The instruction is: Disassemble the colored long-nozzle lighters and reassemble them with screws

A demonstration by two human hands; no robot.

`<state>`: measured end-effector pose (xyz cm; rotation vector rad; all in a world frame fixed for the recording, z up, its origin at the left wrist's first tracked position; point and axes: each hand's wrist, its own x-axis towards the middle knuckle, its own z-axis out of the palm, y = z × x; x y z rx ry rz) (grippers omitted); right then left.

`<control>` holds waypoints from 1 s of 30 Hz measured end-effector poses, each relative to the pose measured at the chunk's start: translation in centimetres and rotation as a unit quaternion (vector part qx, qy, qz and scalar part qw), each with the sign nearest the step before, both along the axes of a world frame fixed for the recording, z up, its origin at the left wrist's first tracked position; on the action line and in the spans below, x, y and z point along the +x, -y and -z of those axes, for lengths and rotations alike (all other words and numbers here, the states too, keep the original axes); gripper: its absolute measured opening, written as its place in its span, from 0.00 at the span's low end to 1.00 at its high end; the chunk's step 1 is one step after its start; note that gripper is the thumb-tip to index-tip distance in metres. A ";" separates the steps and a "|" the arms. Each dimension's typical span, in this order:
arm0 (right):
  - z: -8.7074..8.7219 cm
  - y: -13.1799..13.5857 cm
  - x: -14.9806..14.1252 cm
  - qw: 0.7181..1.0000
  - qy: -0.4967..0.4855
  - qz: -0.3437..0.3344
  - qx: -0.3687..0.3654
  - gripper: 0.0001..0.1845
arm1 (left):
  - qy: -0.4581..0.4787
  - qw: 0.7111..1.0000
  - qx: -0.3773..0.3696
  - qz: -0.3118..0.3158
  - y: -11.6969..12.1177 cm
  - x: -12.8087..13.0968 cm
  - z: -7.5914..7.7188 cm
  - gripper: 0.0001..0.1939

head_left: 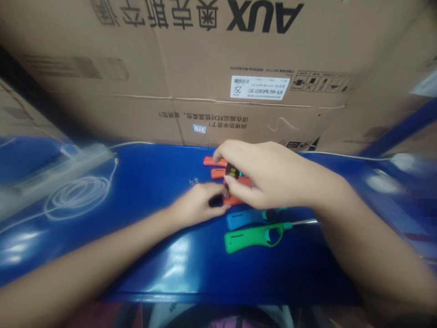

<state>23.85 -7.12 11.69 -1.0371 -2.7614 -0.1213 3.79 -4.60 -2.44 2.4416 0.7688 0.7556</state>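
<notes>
Because the glossy blue surface [191, 273] looks slick, the green lighter [235, 241] or blue lighter [239, 220] — smooth, curved plastic — could skid if a wrist brushed it. Beyond, the left hand [193, 204] has slightly parted fingers, grip unclear; the right hand [276, 175] pinches a black, yellow-marked piece [232, 171] by two orange lighters [217, 173], before matte cardboard [136, 118].

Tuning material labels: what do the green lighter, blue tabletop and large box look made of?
Green lighter: probably plastic, smooth and evenly coloured; its slim neck may be metal, from the pale sheen.
Blue tabletop: glossy, given bright reflections; painted metal or plastic, can't tell.
Large box: likely cardboard, matte brown, creased.
</notes>
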 end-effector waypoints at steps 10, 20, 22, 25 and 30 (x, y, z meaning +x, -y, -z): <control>0.1 -0.2 0.4 1.000 -0.016 -0.007 0.003 0.10 | -0.005 1.000 -0.004 -0.002 0.0 -0.1 -0.1 0.07; -1.3 -0.5 2.2 0.994 0.073 0.076 -0.019 0.13 | -0.045 0.998 -0.010 0.030 -0.9 -0.3 -0.9 0.05; -1.2 -0.6 2.1 0.991 0.099 0.087 -0.029 0.15 | -0.064 0.997 0.002 0.043 -1.2 -0.5 -1.2 0.05; -1.1 -0.6 2.0 0.988 0.116 0.092 -0.036 0.16 | -0.117 0.991 0.035 0.063 -1.3 -0.5 -2.1 0.06; -1.3 -0.3 2.0 0.990 0.110 0.078 -0.039 0.15 | -0.240 0.953 0.154 0.102 -1.5 0.4 -3.5 0.11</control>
